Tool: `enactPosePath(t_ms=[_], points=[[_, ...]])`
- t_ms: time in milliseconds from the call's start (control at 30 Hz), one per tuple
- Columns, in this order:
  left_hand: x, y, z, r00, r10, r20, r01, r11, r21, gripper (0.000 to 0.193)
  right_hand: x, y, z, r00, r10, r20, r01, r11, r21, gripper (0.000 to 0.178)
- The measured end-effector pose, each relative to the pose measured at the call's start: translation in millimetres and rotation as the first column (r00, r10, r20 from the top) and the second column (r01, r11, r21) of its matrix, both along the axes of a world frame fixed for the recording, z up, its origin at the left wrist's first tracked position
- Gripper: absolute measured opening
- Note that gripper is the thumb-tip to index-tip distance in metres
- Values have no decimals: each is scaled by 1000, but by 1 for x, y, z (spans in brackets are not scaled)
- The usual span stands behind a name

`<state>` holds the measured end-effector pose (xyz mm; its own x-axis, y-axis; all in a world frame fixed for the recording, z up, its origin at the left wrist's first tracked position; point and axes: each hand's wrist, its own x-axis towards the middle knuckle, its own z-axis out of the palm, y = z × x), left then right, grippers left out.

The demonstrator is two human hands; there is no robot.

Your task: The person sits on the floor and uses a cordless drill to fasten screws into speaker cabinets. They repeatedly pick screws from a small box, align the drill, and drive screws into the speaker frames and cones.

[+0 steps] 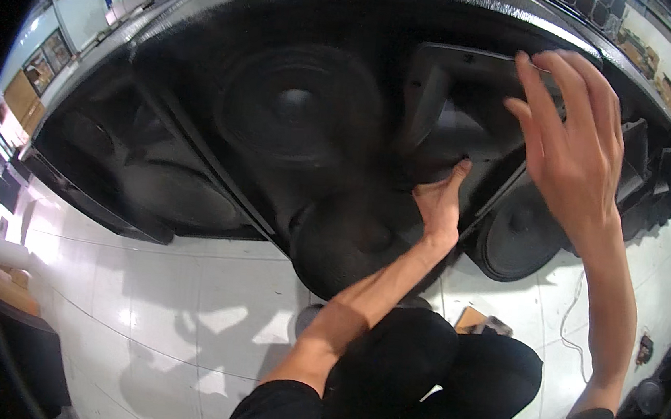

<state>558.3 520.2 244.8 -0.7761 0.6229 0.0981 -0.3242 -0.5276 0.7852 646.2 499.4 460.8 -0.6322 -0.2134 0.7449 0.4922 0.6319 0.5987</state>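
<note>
A large black speaker cabinet (196, 70) fills the upper view. Set in it is a rectangular black speaker horn (433, 98) with a flared mouth and screw holes in its flange. My left hand (438, 206) is at the horn's lower edge, its thumb up against the flange; the other fingers are mostly hidden behind that edge. Raised at the horn's upper right corner is my right hand (573, 138), fingers curved and apart, with nothing visible between them. Left of the horn sits a round woofer (293, 102); another woofer cone (349, 235) lies below, partly behind my left forearm.
Slanted panels divide the cabinet, with a further cone (181, 196) to the left and a round speaker (518, 233) to the right. My knees (403, 351) are under the cabinet. A thin cable (569, 326) and a small brown piece (469, 319) lie on the white tiled floor (218, 279).
</note>
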Motion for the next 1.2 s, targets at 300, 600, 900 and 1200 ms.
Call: enactPosePath(t_ms=[300, 600, 900, 1200], points=[[-7, 0, -11, 997, -10, 74, 17, 995, -99, 40, 137, -81, -102, 985, -164, 60, 173, 868, -466, 37], [-5, 11, -10, 996, -4, 86, 7, 999, -33, 62, 379, -200, -355, 555, -706, 440, 414, -224, -882, 61], [-4, -13, 13, 972, -233, 26, 235, 968, -89, 109, 382, -271, -430, 682, -288, 672, 493, -497, -714, 109], [11, -7, 17, 994, -103, 33, 104, 993, -50, 74, 389, -285, -488, 646, -365, 670, 511, -445, -736, 88]])
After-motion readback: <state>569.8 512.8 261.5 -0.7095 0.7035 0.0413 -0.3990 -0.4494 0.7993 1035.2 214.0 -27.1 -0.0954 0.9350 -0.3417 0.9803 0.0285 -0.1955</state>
